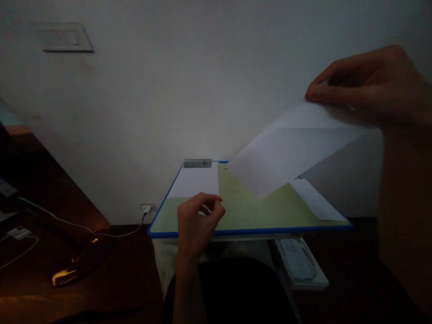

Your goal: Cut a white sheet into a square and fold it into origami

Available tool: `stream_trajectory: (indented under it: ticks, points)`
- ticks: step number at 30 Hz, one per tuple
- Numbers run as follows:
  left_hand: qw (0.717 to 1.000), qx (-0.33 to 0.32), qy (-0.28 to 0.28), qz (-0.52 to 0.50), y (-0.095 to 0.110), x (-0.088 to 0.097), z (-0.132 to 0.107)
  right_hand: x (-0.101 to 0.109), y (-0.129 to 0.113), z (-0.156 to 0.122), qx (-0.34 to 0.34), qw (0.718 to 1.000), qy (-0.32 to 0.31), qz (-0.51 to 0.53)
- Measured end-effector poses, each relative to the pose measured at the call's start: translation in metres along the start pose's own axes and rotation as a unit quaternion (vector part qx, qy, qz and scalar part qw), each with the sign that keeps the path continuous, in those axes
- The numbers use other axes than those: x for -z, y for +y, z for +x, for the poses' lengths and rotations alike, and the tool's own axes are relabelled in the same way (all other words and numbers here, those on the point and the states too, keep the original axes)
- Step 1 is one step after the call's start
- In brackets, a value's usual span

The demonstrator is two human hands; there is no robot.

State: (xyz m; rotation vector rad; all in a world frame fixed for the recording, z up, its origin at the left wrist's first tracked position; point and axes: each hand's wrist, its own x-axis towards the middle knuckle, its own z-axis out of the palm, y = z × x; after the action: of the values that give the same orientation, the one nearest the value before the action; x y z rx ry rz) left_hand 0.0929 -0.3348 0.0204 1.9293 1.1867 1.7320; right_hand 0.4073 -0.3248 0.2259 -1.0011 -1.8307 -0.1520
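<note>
My right hand [367, 85] is raised at the upper right, fingers pinched on the top edge of a white sheet of paper [290, 153] that hangs down and left over the desk. My left hand [197, 222] rests at the near edge of a small pale green desk with a blue rim [249, 231], fingers curled loosely; nothing shows in them. A white sheet [197, 180] lies flat on the desk's far left, just beyond my left hand. A narrow white strip of paper [317, 200] lies on the desk's right side.
A white wall stands right behind the desk, with a switch plate [64, 38] at upper left and a socket with a plugged cable [146, 209] low down. A white cable [67, 222] runs across the dark wooden floor at left. A side shelf [300, 265] hangs under the desk's right.
</note>
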Motion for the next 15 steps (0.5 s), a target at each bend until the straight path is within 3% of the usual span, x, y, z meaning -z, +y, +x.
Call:
stream_trajectory:
  ticks: [3,7,9,11,13,15]
  points:
    - [0.995,0.072,0.045,-0.056,-0.013,0.001,0.005,0.008,0.008,-0.005,-0.005,0.996,0.093,0.010]
    - [0.967,0.103,0.004,-0.234,-0.011,-0.013,0.006,-0.011,0.014,-0.019,-0.032,0.990,0.109,0.080]
    - [0.943,0.118,-0.031,-0.310,-0.005,-0.027,0.004,-0.035,0.019,-0.035,-0.048,0.968,0.181,0.167]
    - [0.905,0.154,-0.025,-0.395,-0.001,-0.041,0.002,-0.066,0.024,-0.058,-0.086,0.939,0.244,0.225]
    - [0.865,0.194,-0.006,-0.463,0.002,-0.053,-0.001,-0.100,0.025,-0.088,-0.156,0.897,0.310,0.273]
    - [0.845,0.209,-0.009,-0.492,0.001,-0.059,-0.003,-0.132,0.024,-0.120,-0.230,0.855,0.345,0.312]
